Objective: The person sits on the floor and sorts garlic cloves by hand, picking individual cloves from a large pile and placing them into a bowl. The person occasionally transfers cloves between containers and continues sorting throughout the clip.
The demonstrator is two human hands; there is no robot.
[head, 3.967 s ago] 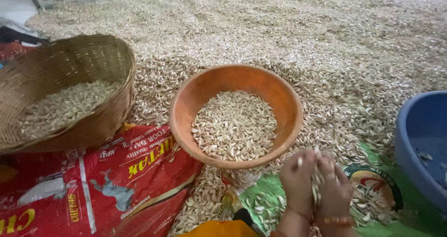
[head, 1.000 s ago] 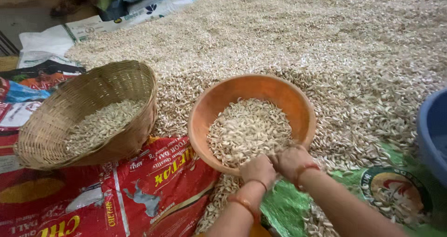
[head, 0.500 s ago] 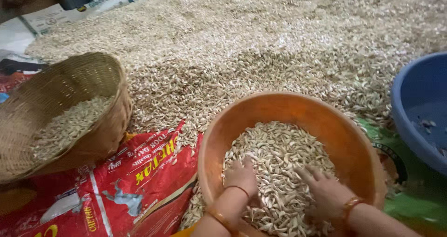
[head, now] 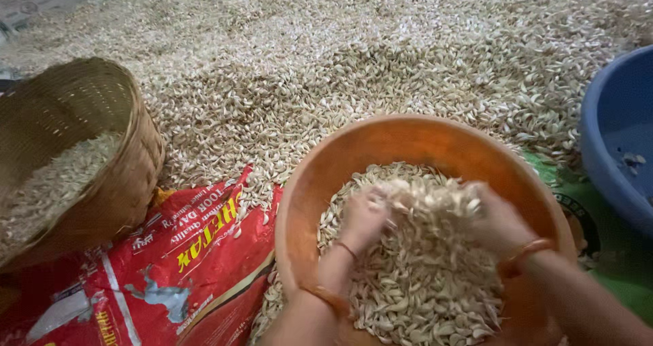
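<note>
Scooping cloves [head: 422, 203] between both hands: left hand [head: 364, 217] and right hand [head: 500, 223] cup a heap inside the orange bowl [head: 306, 176]. Next, I reckon, lift gently, palms tight. Half a second ago my hands lay flat on the pile; now they're raised, loaded.

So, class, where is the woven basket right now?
In the head view, the woven basket sits far left, on the red sack, left of the orange bowl.

Single head view, steeply downward, close over orange bowl [head: 313, 176].
</note>
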